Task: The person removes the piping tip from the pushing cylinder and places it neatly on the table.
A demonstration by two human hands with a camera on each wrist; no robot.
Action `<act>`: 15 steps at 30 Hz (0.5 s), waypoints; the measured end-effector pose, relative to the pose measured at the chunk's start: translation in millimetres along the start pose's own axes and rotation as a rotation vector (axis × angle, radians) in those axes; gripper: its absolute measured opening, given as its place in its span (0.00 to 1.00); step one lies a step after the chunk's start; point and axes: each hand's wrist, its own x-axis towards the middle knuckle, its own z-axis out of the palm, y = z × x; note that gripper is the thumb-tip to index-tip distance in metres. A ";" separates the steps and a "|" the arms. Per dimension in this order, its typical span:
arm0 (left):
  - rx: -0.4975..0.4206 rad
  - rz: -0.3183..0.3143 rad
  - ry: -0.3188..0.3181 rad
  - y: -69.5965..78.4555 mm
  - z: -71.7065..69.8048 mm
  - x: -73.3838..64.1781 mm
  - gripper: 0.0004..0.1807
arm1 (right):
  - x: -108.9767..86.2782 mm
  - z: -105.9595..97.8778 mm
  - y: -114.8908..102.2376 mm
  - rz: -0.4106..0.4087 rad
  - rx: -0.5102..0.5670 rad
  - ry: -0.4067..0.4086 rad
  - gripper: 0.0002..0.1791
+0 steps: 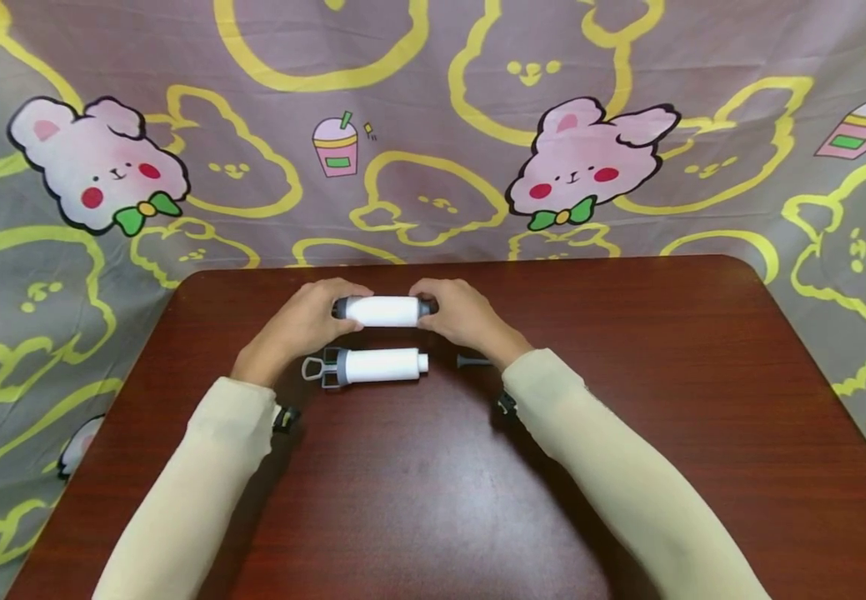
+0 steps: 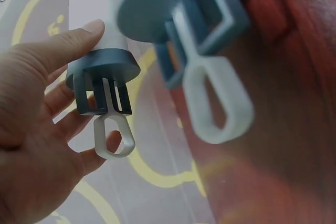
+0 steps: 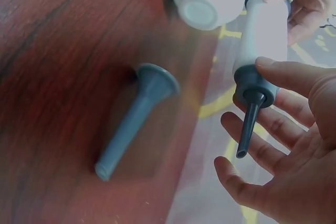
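Note:
Both hands hold a white plunger syringe level near the table's back edge. At its handle end, my left hand grips the barrel, thumb beside the grey collar; a pale pull ring sticks out past the collar. My right hand grips the other end, its thumb on the grey cap, from which a thin dark nozzle points out. A second white syringe lies just in front, its tip bare. To its right rests a loose grey flared nozzle, partly behind the right wrist.
The brown wooden table has rounded back corners. Behind it hangs a cartoon-printed cloth, close to the back edge. Both forearms reach over the table from the front, wearing pale sleeves.

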 end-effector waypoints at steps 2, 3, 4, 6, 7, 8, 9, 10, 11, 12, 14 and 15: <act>0.003 0.018 0.010 5.1 -2.7 -2.4 0.25 | -4.5 -4.2 -1.0 -0.007 0.005 0.011 0.23; 0.004 0.027 0.014 7.7 -4.2 -3.8 0.25 | -6.9 -6.4 -1.7 -0.011 0.008 0.016 0.22; 0.007 0.034 0.018 10.4 -5.6 -5.3 0.26 | -9.4 -8.8 -2.6 -0.016 0.009 0.022 0.22; 0.013 0.047 0.023 15.7 -8.0 -8.2 0.26 | -14.7 -13.4 -4.2 -0.028 0.006 0.035 0.22; 0.015 0.051 0.024 18.4 -9.1 -9.9 0.26 | -17.7 -15.8 -5.3 -0.033 0.007 0.040 0.22; 0.016 0.053 0.025 20.8 -10.2 -11.7 0.26 | -20.5 -18.2 -6.3 -0.040 0.005 0.044 0.22; 0.016 0.054 0.025 23.5 -11.1 -13.6 0.26 | -23.5 -20.5 -7.3 -0.046 0.007 0.047 0.22; 0.017 0.056 0.026 26.1 -12.0 -15.5 0.26 | -26.5 -22.6 -8.1 -0.054 0.009 0.050 0.22; 0.016 0.059 0.028 28.7 -12.8 -17.4 0.26 | -29.5 -24.6 -8.7 -0.063 0.012 0.053 0.22; 0.017 0.061 0.029 31.4 -13.7 -19.6 0.26 | -32.7 -26.4 -9.0 -0.074 0.015 0.055 0.22; 0.017 0.067 0.032 37.3 -14.9 -23.7 0.27 | -39.5 -30.1 -9.3 -0.098 0.027 0.061 0.21; 0.018 0.075 0.033 40.6 -15.2 -25.6 0.27 | -43.3 -31.9 -9.1 -0.111 0.031 0.065 0.20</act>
